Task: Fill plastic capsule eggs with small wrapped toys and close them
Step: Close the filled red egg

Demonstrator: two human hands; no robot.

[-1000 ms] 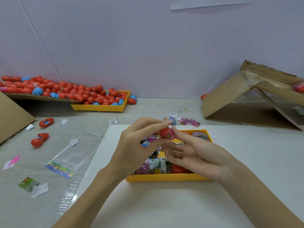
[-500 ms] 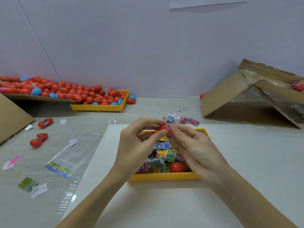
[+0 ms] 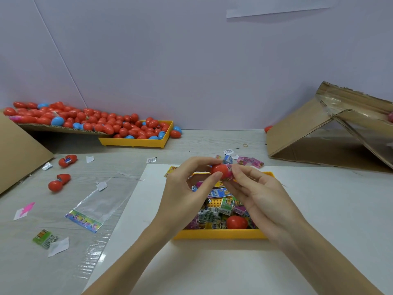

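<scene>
On my screen the biggest thing is the folded cardboard (image 3: 319, 135) at far right, then the white sheet (image 3: 319, 209) under the near yellow tray (image 3: 219, 234) of wrapped toys (image 3: 221, 206). A far tray (image 3: 136, 142) overflows with red and blue eggs (image 3: 102, 122). Above the near tray, my left hand (image 3: 185, 194) pinches a red capsule egg (image 3: 220, 172) between thumb and fingers; my right hand (image 3: 261, 199) pinches a pink wrapper (image 3: 230, 171) against it. The wrapper print is too small to read.
</scene>
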